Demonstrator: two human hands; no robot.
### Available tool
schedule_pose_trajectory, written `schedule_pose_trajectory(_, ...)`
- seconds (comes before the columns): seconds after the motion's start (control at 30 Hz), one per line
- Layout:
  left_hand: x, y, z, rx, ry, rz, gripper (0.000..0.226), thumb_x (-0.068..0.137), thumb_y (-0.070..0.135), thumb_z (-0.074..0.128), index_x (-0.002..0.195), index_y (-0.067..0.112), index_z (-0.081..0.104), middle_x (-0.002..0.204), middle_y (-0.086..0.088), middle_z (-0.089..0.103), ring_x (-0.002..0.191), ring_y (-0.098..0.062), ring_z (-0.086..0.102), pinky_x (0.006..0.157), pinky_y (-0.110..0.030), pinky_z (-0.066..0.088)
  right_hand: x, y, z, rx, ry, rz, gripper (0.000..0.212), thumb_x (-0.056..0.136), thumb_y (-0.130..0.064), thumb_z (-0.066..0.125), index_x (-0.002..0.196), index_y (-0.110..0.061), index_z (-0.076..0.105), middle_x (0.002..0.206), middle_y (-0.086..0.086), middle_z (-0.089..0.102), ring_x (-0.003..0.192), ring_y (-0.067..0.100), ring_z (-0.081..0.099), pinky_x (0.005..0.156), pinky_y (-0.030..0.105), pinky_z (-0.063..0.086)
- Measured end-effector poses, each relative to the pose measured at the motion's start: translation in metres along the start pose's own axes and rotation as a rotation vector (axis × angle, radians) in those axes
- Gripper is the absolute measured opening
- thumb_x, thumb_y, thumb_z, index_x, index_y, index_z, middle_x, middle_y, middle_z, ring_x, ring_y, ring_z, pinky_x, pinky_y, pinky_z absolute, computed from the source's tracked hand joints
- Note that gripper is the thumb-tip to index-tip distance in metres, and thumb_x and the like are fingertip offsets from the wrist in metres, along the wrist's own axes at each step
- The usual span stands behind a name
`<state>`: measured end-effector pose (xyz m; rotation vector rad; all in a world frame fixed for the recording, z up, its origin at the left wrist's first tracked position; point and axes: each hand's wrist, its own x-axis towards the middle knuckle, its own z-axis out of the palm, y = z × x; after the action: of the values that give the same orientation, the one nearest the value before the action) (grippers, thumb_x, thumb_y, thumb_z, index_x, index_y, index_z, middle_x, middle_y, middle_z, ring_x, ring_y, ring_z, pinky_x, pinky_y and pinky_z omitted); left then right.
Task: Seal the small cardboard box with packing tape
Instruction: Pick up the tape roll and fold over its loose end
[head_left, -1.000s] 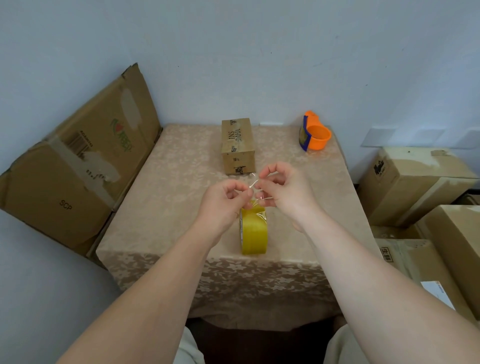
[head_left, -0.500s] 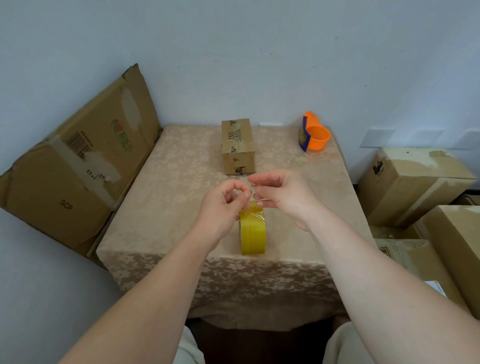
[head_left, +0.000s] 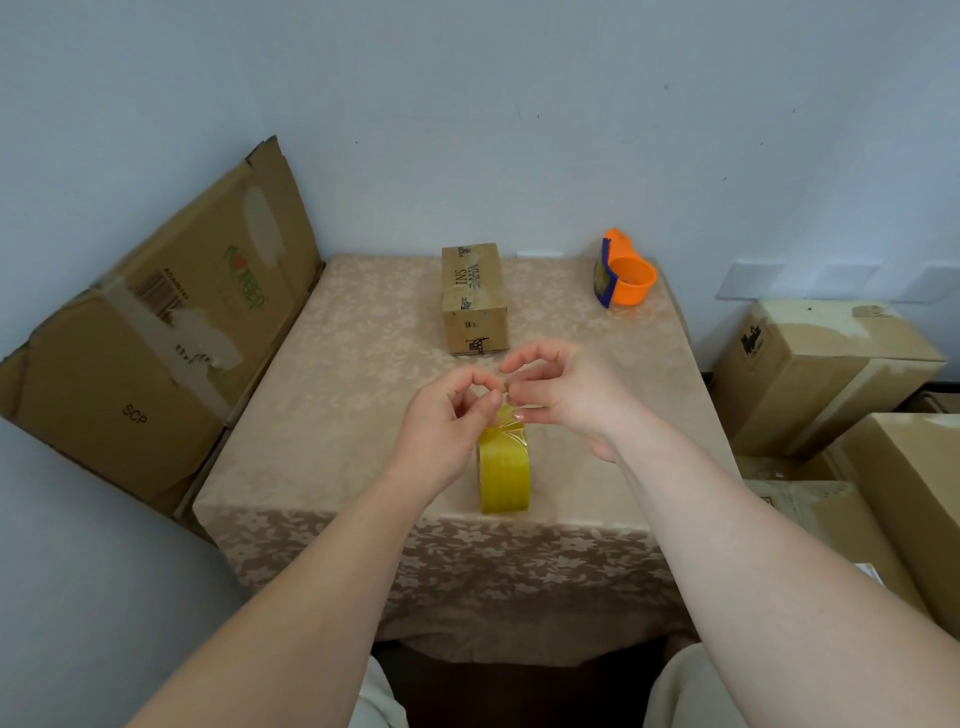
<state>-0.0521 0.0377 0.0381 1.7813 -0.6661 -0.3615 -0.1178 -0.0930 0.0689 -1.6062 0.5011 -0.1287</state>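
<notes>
Just above the table, the left hand (head_left: 447, 415) and right hand (head_left: 563, 392) meet fingertip to fingertip, both pinched narrow on what looks like the loose clear end of the yellow roll of packing tape (head_left: 505, 470), which stands on edge directly beneath them. The step in hand seems to be freeing the tape end; next, a length must be drawn out and carried to the box. Beyond the fingers, apart from them, the small brown cardboard box (head_left: 474, 299) rests on the beige floral tablecloth (head_left: 337, 395), flaps shut, printed lettering on top, with what may be a strip of tape across it. Farther right of the hands sits an orange plastic tape dispenser (head_left: 626, 276).
</notes>
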Motion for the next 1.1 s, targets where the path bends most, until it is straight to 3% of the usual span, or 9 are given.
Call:
schedule_pose_trajectory(0.17, 0.0, 0.0, 0.0, 0.011, 0.019, 0.001, 0.021, 0.088, 0.013, 0.06, 0.079, 0.031, 0.061, 0.061, -0.003, 0.051, 0.069, -0.023, 0.057, 0.065, -0.033, 0.044, 0.003, 0.004, 0.0, -0.012, 0.037, 0.001, 0.017, 0.083, 0.004, 0.065, 0.078, -0.013, 0.065, 0.077, 0.007, 0.059, 0.065, 0.014, 0.059, 0.061, 0.022, 0.055)
schedule_pose_trajectory(0.3, -0.002, -0.001, 0.001, -0.002, 0.001, -0.023, 0.014, 0.084, 0.011, 0.064, 0.088, 0.023, 0.061, 0.066, -0.006, 0.052, 0.065, -0.016, 0.051, 0.064, -0.029, 0.043, 0.003, 0.001, 0.002, -0.081, 0.057, -0.031, 0.017, 0.085, -0.002, 0.065, 0.073, -0.014, 0.062, 0.074, 0.005, 0.057, 0.068, 0.015, 0.058, 0.069, 0.029, 0.058)
schedule_pose_trajectory(0.47, -0.003, -0.003, 0.009, 0.055, 0.055, -0.077, 0.037, 0.072, 0.013, 0.077, 0.09, 0.031, 0.05, 0.076, -0.008, 0.062, 0.066, -0.014, 0.052, 0.064, -0.028, 0.043, 0.003, -0.005, 0.006, -0.3, 0.106, -0.129, 0.022, 0.085, -0.01, 0.066, 0.068, -0.022, 0.061, 0.076, 0.001, 0.063, 0.074, 0.022, 0.066, 0.077, 0.045, 0.059)
schedule_pose_trajectory(0.6, -0.001, -0.005, 0.009, 0.108, 0.082, -0.169, 0.051, 0.066, 0.019, 0.081, 0.098, 0.028, 0.043, 0.095, -0.002, 0.059, 0.078, -0.017, 0.053, 0.073, -0.038, 0.05, 0.003, -0.003, 0.011, -0.344, 0.129, -0.149, 0.024, 0.083, -0.014, 0.065, 0.064, -0.027, 0.059, 0.07, -0.004, 0.062, 0.074, 0.022, 0.064, 0.081, 0.051, 0.056)
schedule_pose_trajectory(0.73, -0.003, -0.008, 0.011, 0.07, 0.038, -0.312, 0.052, 0.062, 0.027, 0.083, 0.1, 0.028, 0.047, 0.114, -0.007, 0.047, 0.094, -0.024, 0.057, 0.079, -0.043, 0.056, 0.004, -0.002, 0.011, -0.364, 0.154, -0.175, 0.026, 0.083, -0.014, 0.065, 0.062, -0.028, 0.058, 0.072, -0.003, 0.062, 0.074, 0.016, 0.057, 0.082, 0.043, 0.053)
schedule_pose_trajectory(0.87, -0.007, -0.011, 0.01, -0.096, -0.082, -0.469, 0.059, 0.073, 0.028, 0.076, 0.123, 0.024, 0.045, 0.117, -0.012, 0.054, 0.095, -0.026, 0.062, 0.075, -0.04, 0.059, 0.005, -0.003, 0.01, -0.391, 0.147, -0.2, 0.027, 0.085, -0.015, 0.065, 0.063, -0.029, 0.057, 0.069, -0.008, 0.059, 0.067, 0.009, 0.053, 0.071, 0.029, 0.046)
schedule_pose_trajectory(0.97, -0.009, -0.011, 0.01, -0.15, -0.134, -0.481, 0.071, 0.077, 0.025, 0.073, 0.138, 0.024, 0.036, 0.121, -0.01, 0.059, 0.1, -0.027, 0.064, 0.087, -0.047, 0.055, 0.006, 0.0, 0.011, -0.411, 0.149, -0.206, 0.026, 0.085, -0.016, 0.065, 0.064, -0.03, 0.057, 0.067, -0.011, 0.058, 0.065, 0.007, 0.052, 0.068, 0.024, 0.042)
schedule_pose_trajectory(1.1, -0.011, -0.009, 0.005, -0.282, -0.207, -0.448, 0.07, 0.083, 0.01, 0.067, 0.142, 0.025, 0.034, 0.122, -0.008, 0.063, 0.104, -0.022, 0.063, 0.094, -0.042, 0.049, 0.009, 0.004, 0.007, -0.373, 0.208, -0.22, 0.022, 0.086, -0.014, 0.063, 0.069, -0.026, 0.059, 0.064, -0.011, 0.055, 0.059, 0.004, 0.048, 0.059, 0.02, 0.038)
